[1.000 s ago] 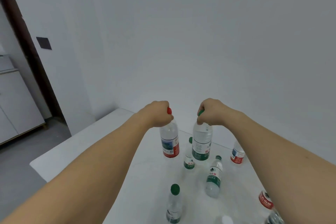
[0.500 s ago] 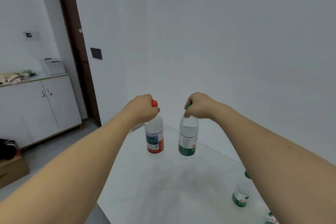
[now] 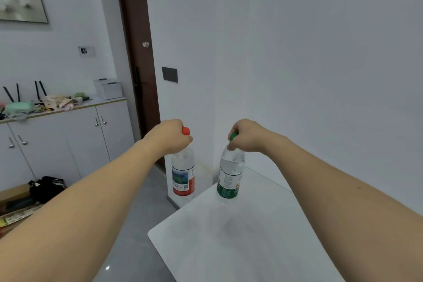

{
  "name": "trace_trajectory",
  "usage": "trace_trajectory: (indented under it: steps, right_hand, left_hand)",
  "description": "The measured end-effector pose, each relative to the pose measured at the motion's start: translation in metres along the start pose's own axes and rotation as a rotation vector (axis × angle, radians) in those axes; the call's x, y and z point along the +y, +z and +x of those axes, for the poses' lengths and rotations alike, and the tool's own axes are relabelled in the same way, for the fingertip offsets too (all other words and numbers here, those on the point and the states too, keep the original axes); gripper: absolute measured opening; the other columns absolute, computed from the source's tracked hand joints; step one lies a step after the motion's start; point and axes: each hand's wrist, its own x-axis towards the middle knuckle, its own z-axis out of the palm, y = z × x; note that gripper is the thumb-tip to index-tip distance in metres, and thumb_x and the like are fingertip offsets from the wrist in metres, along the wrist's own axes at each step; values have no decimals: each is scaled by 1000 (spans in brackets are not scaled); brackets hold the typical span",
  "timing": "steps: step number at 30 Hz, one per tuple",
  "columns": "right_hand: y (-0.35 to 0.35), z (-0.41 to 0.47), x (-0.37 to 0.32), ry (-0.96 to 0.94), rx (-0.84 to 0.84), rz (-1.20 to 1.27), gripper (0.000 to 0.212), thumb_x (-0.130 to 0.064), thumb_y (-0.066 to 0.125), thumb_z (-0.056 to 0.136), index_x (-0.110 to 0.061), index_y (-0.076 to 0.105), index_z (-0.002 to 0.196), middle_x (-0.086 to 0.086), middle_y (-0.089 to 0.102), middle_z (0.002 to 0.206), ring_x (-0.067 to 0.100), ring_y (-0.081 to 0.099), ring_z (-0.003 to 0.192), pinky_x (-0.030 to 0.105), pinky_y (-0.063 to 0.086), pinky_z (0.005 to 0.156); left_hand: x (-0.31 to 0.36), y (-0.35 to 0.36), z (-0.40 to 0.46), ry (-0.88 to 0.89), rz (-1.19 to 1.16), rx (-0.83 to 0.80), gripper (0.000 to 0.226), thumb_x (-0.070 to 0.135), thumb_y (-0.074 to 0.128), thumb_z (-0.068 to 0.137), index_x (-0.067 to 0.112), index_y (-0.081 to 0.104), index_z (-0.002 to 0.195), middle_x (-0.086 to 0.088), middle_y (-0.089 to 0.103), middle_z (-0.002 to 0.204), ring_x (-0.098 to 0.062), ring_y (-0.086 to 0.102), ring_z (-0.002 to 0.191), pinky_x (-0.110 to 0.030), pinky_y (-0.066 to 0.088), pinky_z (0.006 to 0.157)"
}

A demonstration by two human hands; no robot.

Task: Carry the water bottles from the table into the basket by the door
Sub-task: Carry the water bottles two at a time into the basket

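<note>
Two water bottles held aloft by their necks, one in each hand.

Nearest lies the white table [image 3: 251, 242]. Above it the right hand [image 3: 248, 136] pinches the green-capped bottle [image 3: 230, 178] at the neck, while the left hand [image 3: 170, 136] grips the red-capped bottle [image 3: 183, 176] beyond the table's edge. Both bottles hang upright. Farther off stand white cabinets [image 3: 68, 144] and a brown door [image 3: 139, 52].

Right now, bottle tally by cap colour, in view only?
Red cap: 1, the red-cap bottle, gripped at the neck by the left hand.
Green cap: 1, the green-cap bottle, gripped at the neck by the right hand.
Total: 2, both lifted clear of the table. No basket in view.
</note>
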Motion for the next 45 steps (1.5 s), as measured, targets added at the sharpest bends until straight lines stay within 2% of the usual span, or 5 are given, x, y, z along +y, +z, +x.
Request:
trace_trajectory:
  steps: [9,14,29,39,45]
  right_hand:
    - [47,127,-73,-87,-66,-21,29,-9,71,79,8,65,102,6,57,87,20,50,75,29,44,68]
    - [72,188,-123,-144,-62,-36,18,-10,72,81,-3,66,98,5,60,98,23,56,88,30,46,75]
    - [164,351,-270,-100,0,-43,21,-11,71,80,1,68,97,12,66,106,26,62,94,37,52,81]
    - [210,490,-326,-148,-50,-15,28,-9,67,77,14,60,91,31,58,117,20,41,75,31,39,63]
    - [233,577,-360,-161,-51,5,28,-7,66,79,14,61,98,29,60,115,19,45,75,33,46,64]
  left_hand:
    - [-111,-18,83,-104,16,37,25,40,60,90,16,53,88,-4,58,84,-18,55,74,-32,43,62]
    - [-173,-35,125,-138,13,62,27,41,60,90,15,56,91,-5,59,85,-22,59,78,-36,49,68]
    - [-369,-97,251,-61,-8,129,25,40,59,92,16,54,93,-1,56,79,-16,54,74,-31,43,63]
    - [-470,-112,353,-149,42,134,23,38,59,92,16,54,95,-4,58,87,-21,57,83,-35,48,72]
    - [-528,-121,416,-191,36,137,26,39,57,93,14,54,101,-3,55,85,-24,58,86,-36,49,73]
